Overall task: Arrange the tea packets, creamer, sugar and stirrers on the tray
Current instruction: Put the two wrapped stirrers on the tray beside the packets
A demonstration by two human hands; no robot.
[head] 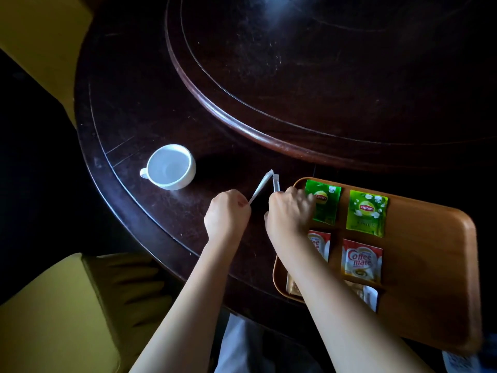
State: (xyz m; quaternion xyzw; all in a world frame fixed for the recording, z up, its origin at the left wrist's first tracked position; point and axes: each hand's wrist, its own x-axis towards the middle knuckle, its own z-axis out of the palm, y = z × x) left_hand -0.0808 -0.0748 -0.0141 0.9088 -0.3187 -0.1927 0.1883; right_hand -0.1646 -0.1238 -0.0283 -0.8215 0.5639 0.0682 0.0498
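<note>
A wooden tray lies at the table's near right edge. On it are two green tea packets, two red-and-white creamer packets and pale sugar sachets at the near end, partly hidden by my right arm. My left hand pinches one white wrapped stirrer. Just left of the tray's far corner, my right hand pinches a second wrapped stirrer. The two stirrers' far tips meet above the table.
An empty white cup stands on the dark round table, left of my hands. A raised turntable fills the table's middle. Yellow chairs stand at the near left and far left.
</note>
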